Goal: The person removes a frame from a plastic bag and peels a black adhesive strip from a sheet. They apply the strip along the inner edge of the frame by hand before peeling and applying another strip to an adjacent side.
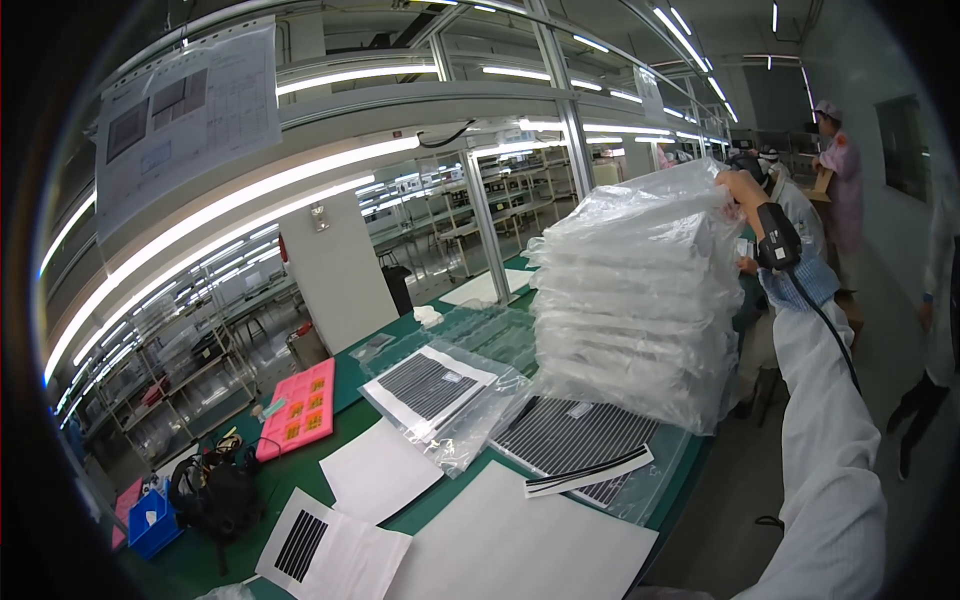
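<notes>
A tall stack of clear plastic bags, puffy and wrinkled, stands at the right end of the green worktable. My right hand reaches to the stack's top right corner, its fingers closed on the edge of the uppermost plastic bag. A black device with a cable is strapped at my right wrist, above a white sleeve. What lies inside the bags is hard to make out. My left hand is out of view.
Black-striped sheets, one bagged striped sheet and white paper cover the table. A pink tray, black cables and a blue bin sit at left. Co-workers stand beyond, at right.
</notes>
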A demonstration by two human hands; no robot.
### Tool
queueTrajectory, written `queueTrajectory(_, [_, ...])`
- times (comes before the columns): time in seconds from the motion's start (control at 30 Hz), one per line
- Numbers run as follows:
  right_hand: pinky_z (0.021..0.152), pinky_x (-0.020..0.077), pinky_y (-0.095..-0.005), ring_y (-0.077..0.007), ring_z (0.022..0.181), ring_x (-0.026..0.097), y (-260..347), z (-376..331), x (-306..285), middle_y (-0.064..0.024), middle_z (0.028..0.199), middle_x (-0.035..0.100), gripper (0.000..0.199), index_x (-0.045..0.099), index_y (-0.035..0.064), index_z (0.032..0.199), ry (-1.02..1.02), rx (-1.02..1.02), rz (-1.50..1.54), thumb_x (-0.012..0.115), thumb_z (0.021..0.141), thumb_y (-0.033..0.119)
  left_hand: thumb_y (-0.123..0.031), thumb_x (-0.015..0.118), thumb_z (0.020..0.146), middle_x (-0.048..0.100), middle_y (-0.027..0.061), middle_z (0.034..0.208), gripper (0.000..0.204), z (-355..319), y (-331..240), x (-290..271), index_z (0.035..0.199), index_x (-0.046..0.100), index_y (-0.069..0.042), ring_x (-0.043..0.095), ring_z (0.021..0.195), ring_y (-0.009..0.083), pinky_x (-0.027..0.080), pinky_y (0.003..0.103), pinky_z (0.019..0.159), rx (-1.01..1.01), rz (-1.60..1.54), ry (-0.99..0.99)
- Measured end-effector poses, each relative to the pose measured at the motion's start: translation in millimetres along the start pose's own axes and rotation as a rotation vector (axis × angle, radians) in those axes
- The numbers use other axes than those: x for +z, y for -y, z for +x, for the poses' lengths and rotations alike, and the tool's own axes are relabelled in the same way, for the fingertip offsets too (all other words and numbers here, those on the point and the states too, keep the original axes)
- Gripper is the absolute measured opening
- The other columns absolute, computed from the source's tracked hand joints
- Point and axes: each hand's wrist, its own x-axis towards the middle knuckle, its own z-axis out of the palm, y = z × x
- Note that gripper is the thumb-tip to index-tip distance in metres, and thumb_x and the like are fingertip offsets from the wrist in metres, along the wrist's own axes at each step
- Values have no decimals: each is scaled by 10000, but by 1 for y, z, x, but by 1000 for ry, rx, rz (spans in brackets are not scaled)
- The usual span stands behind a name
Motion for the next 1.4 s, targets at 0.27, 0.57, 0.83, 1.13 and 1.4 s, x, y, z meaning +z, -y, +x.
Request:
queueTrajectory(0.27, [408, 419, -339, -180, 444, 529, 57, -82, 1, -65, 661, 599, 297, 643, 28, 840, 24, -113, 358, 702, 784, 314, -419, 529, 964, 313, 203, 1564, 561, 3, 52, -18, 1380, 531, -43, 245, 1449, 459, 235, 583, 1145, 170, 345, 377])
queueTrajectory(0.57, [987, 438, -349, -229, 1148, 566, -21, -304, 55, -160, 1306, 562, 478, 557, -25, 1276, 604, -436, -6, 654, 895, 246, -465, 583, 963, 398, 201, 1507, 764, 15, -42, -41, 1494, 307, 11, 375, 1404, 352, 306, 497, 1159, -26, -934, -166])
queueTrajectory(0.83, [825, 458, -230, -51, 931, 561, -85, -462, 112, -27, 1037, 638, 239, 571, -12, 1139, 1318, 618, 440, 512, 1029, 192, -621, 513, 923, 512, 275, 1340, 795, -29, -30, -35, 1362, 441, 37, 488, 1259, 433, 368, 525, 1072, -187, -786, -166])
queueTrajectory(1.13, [521, 513, -253, -133, 557, 628, -102, -448, 109, -108, 766, 669, 138, 588, -27, 948, 1271, 469, 251, 582, 978, 107, -648, 473, 928, 608, 317, 1200, 794, -51, -19, -8, 1261, 596, 63, 555, 1157, 497, 422, 526, 1009, -346, -220, -311])
queueTrajectory(1.4, [594, 511, -277, -163, 682, 655, -109, -436, 117, -82, 942, 668, 255, 625, -13, 1083, 1363, 524, 29, 559, 1006, 221, -373, 545, 993, 528, 303, 1343, 524, -47, -17, -6, 1279, 582, 64, 578, 1172, 433, 456, 446, 987, -642, -1003, -492])
